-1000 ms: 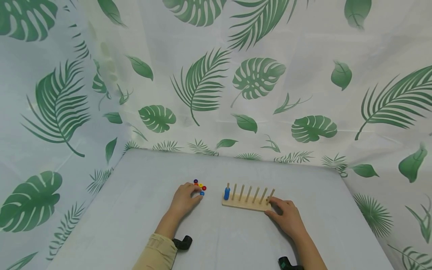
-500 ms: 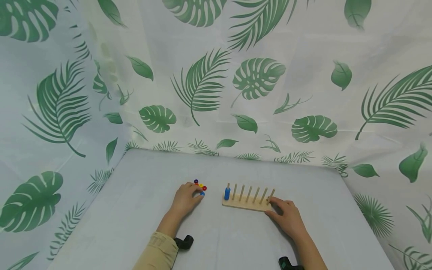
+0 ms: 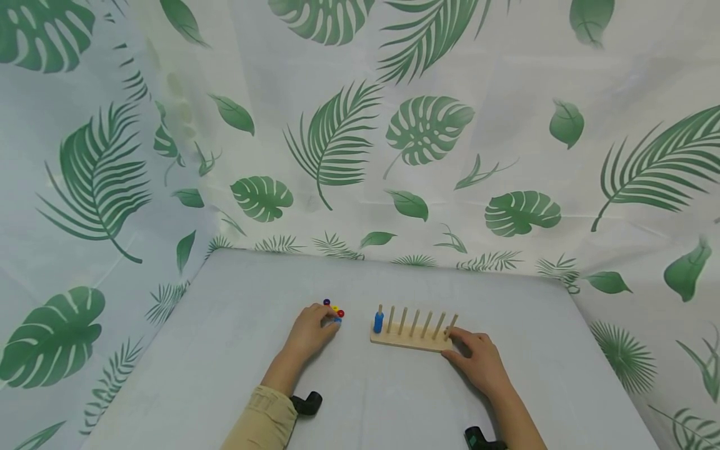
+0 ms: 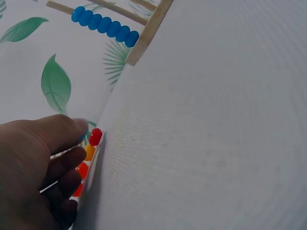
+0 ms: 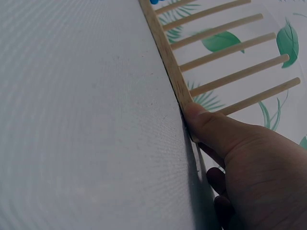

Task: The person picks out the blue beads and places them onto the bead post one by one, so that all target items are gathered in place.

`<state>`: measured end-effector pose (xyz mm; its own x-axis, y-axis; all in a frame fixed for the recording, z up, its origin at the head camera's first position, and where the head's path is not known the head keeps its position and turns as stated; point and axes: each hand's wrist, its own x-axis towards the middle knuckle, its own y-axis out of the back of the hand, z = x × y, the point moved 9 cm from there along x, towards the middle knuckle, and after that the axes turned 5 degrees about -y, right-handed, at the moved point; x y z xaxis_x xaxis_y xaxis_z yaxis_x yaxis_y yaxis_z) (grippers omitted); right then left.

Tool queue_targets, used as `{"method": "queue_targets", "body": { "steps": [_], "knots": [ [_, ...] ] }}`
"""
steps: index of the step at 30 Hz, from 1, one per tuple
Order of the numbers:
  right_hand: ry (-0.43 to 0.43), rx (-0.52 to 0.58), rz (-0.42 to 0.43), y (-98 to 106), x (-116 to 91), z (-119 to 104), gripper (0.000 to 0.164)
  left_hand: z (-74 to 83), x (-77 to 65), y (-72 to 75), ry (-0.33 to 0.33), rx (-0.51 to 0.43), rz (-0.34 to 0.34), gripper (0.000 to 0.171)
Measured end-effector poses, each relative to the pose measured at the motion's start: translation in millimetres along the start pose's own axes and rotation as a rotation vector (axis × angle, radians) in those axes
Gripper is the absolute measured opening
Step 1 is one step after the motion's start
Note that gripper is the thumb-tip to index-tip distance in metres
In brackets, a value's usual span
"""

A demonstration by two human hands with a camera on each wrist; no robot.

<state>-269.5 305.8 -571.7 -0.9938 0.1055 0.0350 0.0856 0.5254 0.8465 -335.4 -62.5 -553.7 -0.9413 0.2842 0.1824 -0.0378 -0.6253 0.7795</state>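
My left hand pinches a blue bead between thumb and forefinger; in the left wrist view the thumb covers nearly all of it. Just beyond those fingertips lie several loose beads, among them a red bead and a yellow bead. A wooden peg stand with a row of upright pegs sits right of the left hand. Its leftmost peg carries a stack of blue beads; the other pegs are bare. At the stand's right end, my right hand grips the base, thumb on the front edge.
A white cloth covers the table. Leaf-print sheets hang behind it and along the sides. Black wrist devices sit at the left wrist and the right wrist. A dark purple bead lies farthest back in the group.
The left thumb and forefinger have closed on the blue bead, which shows less and sits slightly higher. The right hand and the peg stand have stayed in place.
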Motion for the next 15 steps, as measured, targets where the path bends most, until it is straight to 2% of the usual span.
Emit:
{"method": "queue_targets", "body": {
  "steps": [7,15],
  "knots": [
    [0.000,-0.002,-0.003,0.3,-0.2,0.2,0.058,3.7,1.5,-3.5,0.018,-0.117,-0.040,0.019],
    [0.003,0.003,-0.001,1.4,-0.8,-1.3,0.057,19.4,5.5,-1.9,-0.023,-0.125,-0.052,0.017]
  ]
}}
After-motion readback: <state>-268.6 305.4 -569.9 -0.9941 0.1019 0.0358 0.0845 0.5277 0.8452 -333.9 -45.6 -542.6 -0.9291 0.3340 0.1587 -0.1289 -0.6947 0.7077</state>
